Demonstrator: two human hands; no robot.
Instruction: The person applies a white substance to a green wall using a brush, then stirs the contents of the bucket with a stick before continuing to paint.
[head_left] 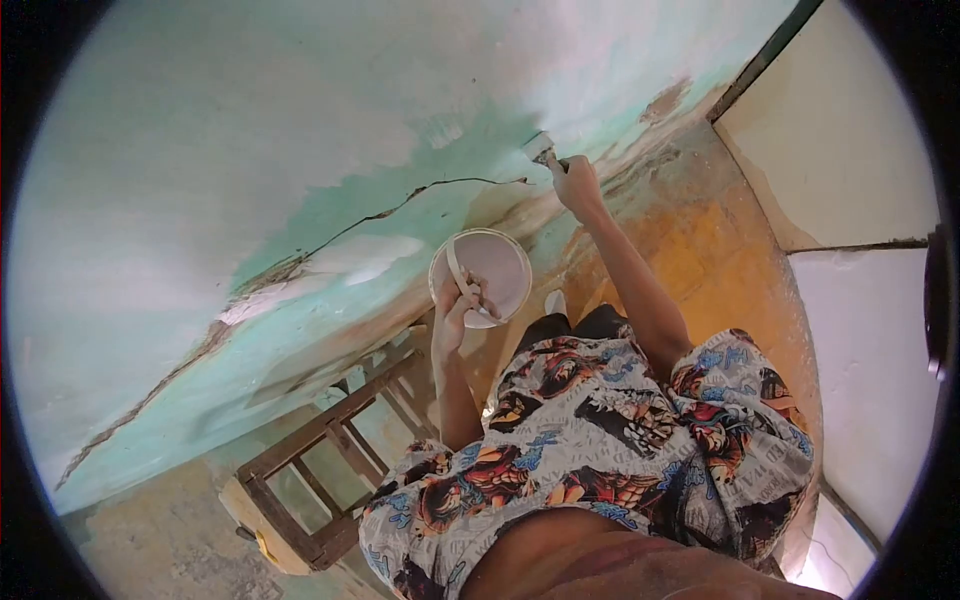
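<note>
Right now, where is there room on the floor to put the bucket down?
The orange floor is bare between the arm of the right hand, holding the brush, and the white panels. Another bare grey patch lies lower left, outside the wooden frame. It is crowded below the bucket in the left hand, where the frame stands by the wall.

The left hand [452,322] holds a white bucket [495,270]. The right hand [578,185] holds a brush [541,148] against the green wall [300,150]. A wooden ladder [330,440] stands below.
</note>
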